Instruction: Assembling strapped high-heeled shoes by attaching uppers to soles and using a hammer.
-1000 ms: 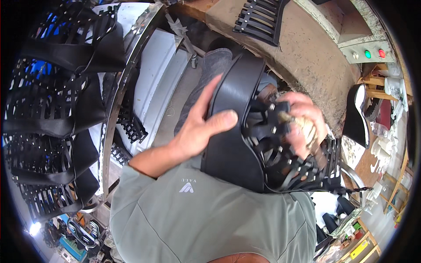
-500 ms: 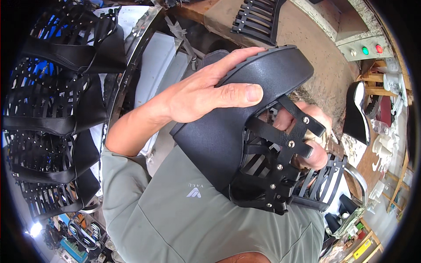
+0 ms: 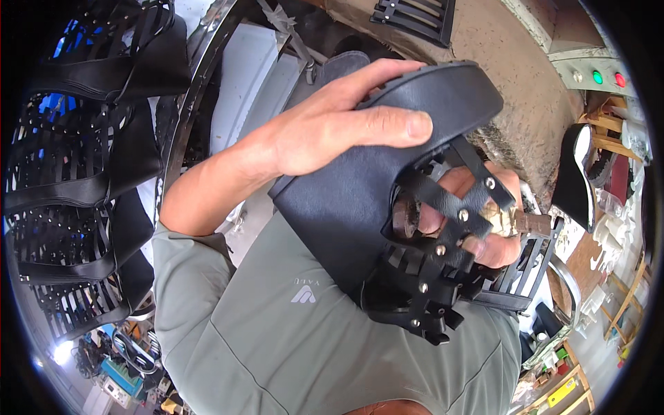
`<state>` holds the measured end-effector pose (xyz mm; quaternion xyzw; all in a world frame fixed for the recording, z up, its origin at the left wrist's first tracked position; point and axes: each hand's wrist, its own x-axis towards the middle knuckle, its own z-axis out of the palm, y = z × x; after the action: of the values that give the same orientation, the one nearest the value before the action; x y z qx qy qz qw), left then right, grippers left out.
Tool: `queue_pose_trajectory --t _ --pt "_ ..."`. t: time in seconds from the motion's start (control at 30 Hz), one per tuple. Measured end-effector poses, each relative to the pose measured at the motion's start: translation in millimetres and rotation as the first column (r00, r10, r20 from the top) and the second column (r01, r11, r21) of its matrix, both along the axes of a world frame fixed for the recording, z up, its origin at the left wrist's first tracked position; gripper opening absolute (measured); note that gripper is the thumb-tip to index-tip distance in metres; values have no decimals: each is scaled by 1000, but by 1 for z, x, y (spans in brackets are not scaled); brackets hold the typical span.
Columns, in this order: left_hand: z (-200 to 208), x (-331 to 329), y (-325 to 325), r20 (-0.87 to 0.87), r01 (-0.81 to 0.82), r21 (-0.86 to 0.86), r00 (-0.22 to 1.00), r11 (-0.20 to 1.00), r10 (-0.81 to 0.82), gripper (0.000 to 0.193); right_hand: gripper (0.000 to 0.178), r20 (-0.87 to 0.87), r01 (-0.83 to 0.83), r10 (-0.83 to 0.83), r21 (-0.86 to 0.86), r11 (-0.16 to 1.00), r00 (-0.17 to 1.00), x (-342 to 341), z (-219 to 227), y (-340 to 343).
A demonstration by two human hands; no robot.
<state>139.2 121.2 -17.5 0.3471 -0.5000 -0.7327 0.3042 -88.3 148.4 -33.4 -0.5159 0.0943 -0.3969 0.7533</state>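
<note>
At far left, a row of finished-looking wedge sandals (image 3: 131, 166) is being stored, their studded straps being crowded together. To their right, the left hand (image 3: 304, 142) is being kept closed on a black wedge sandal (image 3: 346, 200), the thumb being pressed to the side wall and the fingers being wrapped over the sole edge. The sandal is being held tilted in front of the grey-green shirt (image 3: 277, 315), its thick heel being directed to lower left and its toe to upper right.

On its right side, strap ends are being left projecting past a studded strip (image 3: 440, 250). By judgement, sole and straps are being presented as already joined; what remains cannot be determined.

Farther right, a strapped upper (image 3: 415, 19) is being carried by the bench (image 3: 498, 76). The right hand (image 3: 499, 250) is being partly hidden behind the straps; whether its fingers are being closed on the blurred gold-and-brown object (image 3: 531, 223) beside them cannot be told. Beyond, a second strapped piece (image 3: 529, 270) is being partly obscured by it. At far right, a loose wedge shoe (image 3: 573, 176) is being noted below a panel (image 3: 586, 79) with green and red buttons.
</note>
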Motion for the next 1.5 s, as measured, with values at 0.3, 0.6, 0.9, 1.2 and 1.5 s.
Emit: queue_pose_trajectory --t 0.3,0.6,0.9,1.2,1.5 --pt "-24 5 4 -103 -157 156 979 975 174 64 28 353 264 -90 -484 834 931 10 -45 28" --pt "-28 1 18 -206 -136 185 963 973 174 50 30 -145 155 -148 40 987 978 -20 -25 30" --pt "-42 11 30 -115 -239 301 952 923 284 48 30 9 170 -185 -443 880 983 -11 -41 72" --pt "-18 4 21 -44 -209 256 973 944 227 55 30 96 410 -429 -534 740 898 -9 -19 67" --pt "-13 -19 11 -110 -159 49 980 986 164 67 30 -269 318 -309 -10 948 912 -30 -1 34"
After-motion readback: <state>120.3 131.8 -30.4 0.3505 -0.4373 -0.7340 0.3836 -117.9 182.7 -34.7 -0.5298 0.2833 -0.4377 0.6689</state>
